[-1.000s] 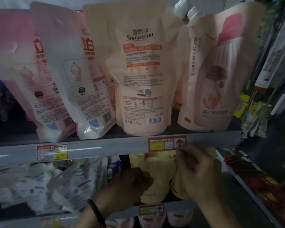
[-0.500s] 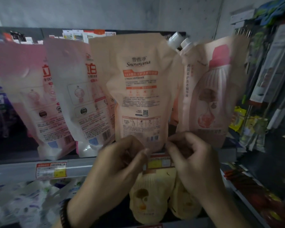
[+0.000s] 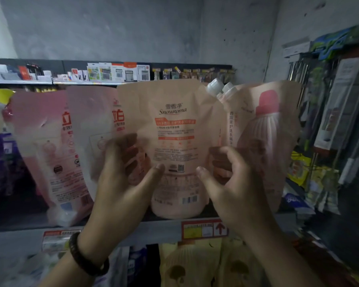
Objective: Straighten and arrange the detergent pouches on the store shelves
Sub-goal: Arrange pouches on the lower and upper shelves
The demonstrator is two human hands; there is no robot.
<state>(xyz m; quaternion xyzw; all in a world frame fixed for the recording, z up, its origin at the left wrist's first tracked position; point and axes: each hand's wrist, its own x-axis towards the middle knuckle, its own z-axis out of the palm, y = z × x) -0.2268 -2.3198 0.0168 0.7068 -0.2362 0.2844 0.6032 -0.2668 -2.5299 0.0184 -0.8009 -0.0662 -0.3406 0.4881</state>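
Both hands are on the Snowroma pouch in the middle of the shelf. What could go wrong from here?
1. The left hand and right hand hold the Snowroma pouch only by its side edges; it could slip.
2. The leaning pink pouch beside it may topple if it shifts.
3. The right fingers sit against the bottle-print pouch and could knock it.

The peach Snowroma pouch [image 3: 174, 129] stands upright on the shelf [image 3: 153, 226]. Two pink pouches [image 3: 50, 141] tilt at its left, and a bottle-print pouch [image 3: 267, 131] stands at its right.
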